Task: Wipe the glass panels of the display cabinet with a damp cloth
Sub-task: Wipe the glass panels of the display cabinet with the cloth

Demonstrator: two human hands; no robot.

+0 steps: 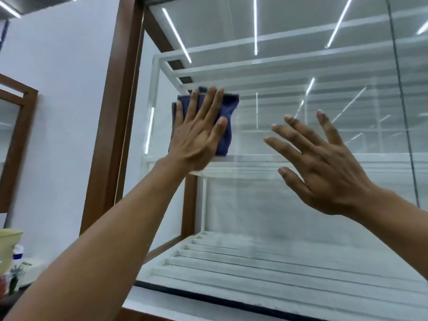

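here the blue cloth (pixel 228 126) lies flat on the glass panel (pixel 301 205), in its upper part and close to its left edge, beside the brown frame (pixel 111 135). the left hand (pixel 199 133) covers it with straight fingers and presses it to the glass, so most of the cloth is hidden. the wide rest of the panel lies to the right and below, so i think the stroke must go there. the right hand (pixel 324 163) is open with fingers spread, just right of the cloth; whether it touches the glass i cannot tell.
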